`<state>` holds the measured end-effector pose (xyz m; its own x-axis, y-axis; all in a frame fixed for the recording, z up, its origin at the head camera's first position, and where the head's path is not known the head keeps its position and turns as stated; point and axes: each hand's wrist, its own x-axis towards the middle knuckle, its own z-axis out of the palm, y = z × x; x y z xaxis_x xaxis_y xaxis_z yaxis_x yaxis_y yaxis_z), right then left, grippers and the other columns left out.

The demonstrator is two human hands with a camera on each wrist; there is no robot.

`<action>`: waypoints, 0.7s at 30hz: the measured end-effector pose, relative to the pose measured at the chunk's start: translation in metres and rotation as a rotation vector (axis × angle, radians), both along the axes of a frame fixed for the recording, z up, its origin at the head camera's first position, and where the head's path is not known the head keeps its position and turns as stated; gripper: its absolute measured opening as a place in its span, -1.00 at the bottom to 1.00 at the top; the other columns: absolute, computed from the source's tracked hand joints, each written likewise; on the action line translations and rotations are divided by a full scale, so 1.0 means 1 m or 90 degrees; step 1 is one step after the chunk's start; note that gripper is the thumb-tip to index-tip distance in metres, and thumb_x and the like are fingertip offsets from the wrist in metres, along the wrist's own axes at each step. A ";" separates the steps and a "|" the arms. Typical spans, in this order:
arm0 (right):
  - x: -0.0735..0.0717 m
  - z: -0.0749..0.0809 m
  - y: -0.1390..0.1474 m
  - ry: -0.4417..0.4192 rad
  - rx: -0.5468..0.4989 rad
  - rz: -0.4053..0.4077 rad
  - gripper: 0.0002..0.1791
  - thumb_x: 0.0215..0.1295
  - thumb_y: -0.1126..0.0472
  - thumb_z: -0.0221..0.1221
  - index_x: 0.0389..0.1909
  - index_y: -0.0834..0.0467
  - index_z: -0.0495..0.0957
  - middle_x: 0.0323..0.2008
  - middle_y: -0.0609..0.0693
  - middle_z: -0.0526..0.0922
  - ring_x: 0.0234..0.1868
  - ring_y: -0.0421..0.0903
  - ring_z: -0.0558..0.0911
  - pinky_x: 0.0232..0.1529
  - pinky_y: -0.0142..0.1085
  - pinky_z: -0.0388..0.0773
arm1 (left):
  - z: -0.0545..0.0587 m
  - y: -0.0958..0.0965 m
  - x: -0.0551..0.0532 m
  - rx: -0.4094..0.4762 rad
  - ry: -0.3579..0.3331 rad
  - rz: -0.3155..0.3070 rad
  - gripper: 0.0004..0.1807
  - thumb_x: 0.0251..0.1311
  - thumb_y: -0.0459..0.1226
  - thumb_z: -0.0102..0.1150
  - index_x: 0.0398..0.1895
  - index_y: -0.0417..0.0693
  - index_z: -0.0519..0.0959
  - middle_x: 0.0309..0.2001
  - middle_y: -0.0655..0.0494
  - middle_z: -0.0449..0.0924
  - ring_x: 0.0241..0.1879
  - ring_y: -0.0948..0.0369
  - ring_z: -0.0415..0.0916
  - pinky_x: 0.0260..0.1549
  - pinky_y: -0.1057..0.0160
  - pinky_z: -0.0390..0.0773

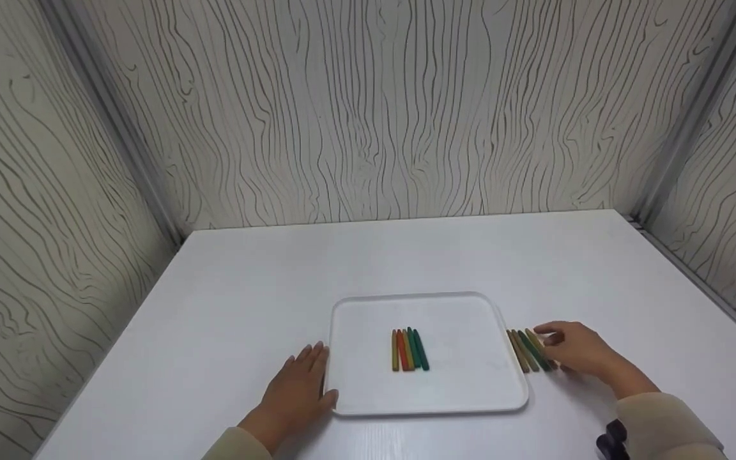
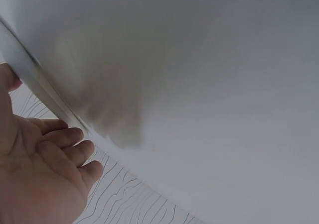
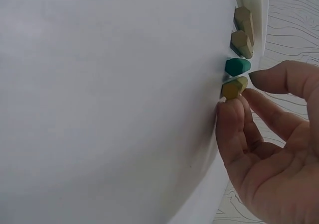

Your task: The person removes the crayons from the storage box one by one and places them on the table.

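Note:
A white tray (image 1: 470,390) carries several hexagonal crayons (image 1: 400,351), yellow, red and green, side by side near its middle. My left hand (image 1: 294,390) rests along the tray's left edge, fingers straight, with the thumb at the near corner; the left wrist view shows its fingertips at the tray's side. Just right of the tray lies another row: two brown crayons (image 3: 242,44), a green crayon (image 3: 237,66) and a yellow crayon (image 3: 232,89). My right hand (image 1: 579,348) pinches the yellow one, fingers curled on its outer side and thumb close by the green one.
The white table (image 1: 266,268) spreads around the tray. Panels with a wood-line pattern (image 1: 368,115) rise at the back and both sides. Dark round objects (image 1: 612,439) appear by the right sleeve.

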<state>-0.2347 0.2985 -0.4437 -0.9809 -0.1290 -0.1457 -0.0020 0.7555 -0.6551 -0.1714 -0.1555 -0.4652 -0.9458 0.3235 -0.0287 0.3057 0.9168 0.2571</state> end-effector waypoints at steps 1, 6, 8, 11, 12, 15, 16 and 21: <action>0.000 0.001 0.001 0.000 0.002 -0.001 -0.48 0.14 0.33 0.13 0.16 0.40 0.41 -0.12 0.22 0.55 -0.31 -0.05 0.54 -0.39 -0.24 0.57 | 0.000 0.000 0.000 0.000 0.001 0.000 -0.20 0.26 0.02 0.03 0.39 -0.36 0.15 0.40 -0.21 0.12 0.39 -0.14 0.02 0.30 -0.16 0.05; 0.001 0.010 0.009 0.043 0.039 0.015 -0.49 0.18 0.26 0.11 0.15 0.41 0.42 -0.13 0.24 0.57 -0.24 0.05 0.54 -0.31 -0.13 0.54 | 0.002 0.000 0.001 0.000 0.005 -0.004 -0.20 0.26 0.02 0.04 0.38 -0.37 0.16 0.39 -0.22 0.13 0.38 -0.15 0.04 0.29 -0.17 0.06; 0.001 0.012 0.012 0.065 0.062 0.019 -0.50 0.23 0.21 0.11 0.15 0.41 0.42 -0.12 0.28 0.57 -0.17 0.18 0.55 -0.23 -0.03 0.54 | 0.003 0.000 0.002 0.000 0.001 -0.009 -0.19 0.27 0.03 0.03 0.39 -0.37 0.14 0.40 -0.22 0.11 0.38 -0.15 0.02 0.29 -0.18 0.06; 0.002 0.015 0.016 0.089 0.087 0.018 -0.47 0.27 0.14 0.11 0.16 0.41 0.41 -0.05 0.39 0.53 -0.03 0.35 0.51 -0.12 0.12 0.50 | 0.003 -0.001 0.003 -0.001 -0.006 -0.014 -0.19 0.29 0.05 0.00 0.40 -0.36 0.12 0.41 -0.22 0.09 0.39 -0.15 0.01 0.29 -0.18 0.05; 0.002 0.016 0.016 0.096 0.094 0.017 -0.46 0.29 0.12 0.11 0.16 0.41 0.40 -0.02 0.43 0.51 -0.01 0.39 0.49 -0.10 0.15 0.49 | 0.003 -0.001 0.003 -0.001 -0.008 -0.015 -0.19 0.30 0.05 -0.01 0.40 -0.35 0.12 0.42 -0.22 0.08 0.39 -0.14 0.00 0.30 -0.17 0.04; 0.002 0.016 0.016 0.121 0.121 0.017 -0.36 0.33 -0.02 0.10 0.20 0.41 0.36 0.06 0.51 0.42 0.07 0.45 0.41 -0.04 0.26 0.41 | 0.002 -0.001 0.003 0.003 -0.006 -0.012 -0.19 0.30 0.05 0.00 0.40 -0.35 0.12 0.41 -0.22 0.08 0.39 -0.14 0.00 0.30 -0.17 0.04; 0.003 0.016 0.016 0.127 0.134 0.018 -0.31 0.33 -0.09 0.10 0.22 0.40 0.35 0.10 0.52 0.39 0.10 0.47 0.38 -0.04 0.31 0.37 | 0.002 -0.001 0.003 0.003 -0.005 -0.011 -0.19 0.29 0.05 0.00 0.40 -0.35 0.12 0.41 -0.21 0.08 0.39 -0.14 0.00 0.30 -0.17 0.04; 0.004 0.017 0.011 0.137 0.198 0.014 -0.02 0.18 -0.41 0.04 0.34 0.31 0.23 0.22 0.50 0.24 0.17 0.54 0.23 -0.12 0.56 0.10 | 0.001 -0.001 0.003 0.001 0.003 -0.014 -0.20 0.29 0.04 0.01 0.39 -0.36 0.13 0.41 -0.22 0.10 0.38 -0.15 0.02 0.29 -0.18 0.06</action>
<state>-0.2310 0.3095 -0.4266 -0.9908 -0.1323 0.0280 -0.1330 0.9167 -0.3769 -0.1686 -0.1565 -0.4640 -0.9387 0.3439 -0.0233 0.3268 0.9095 0.2568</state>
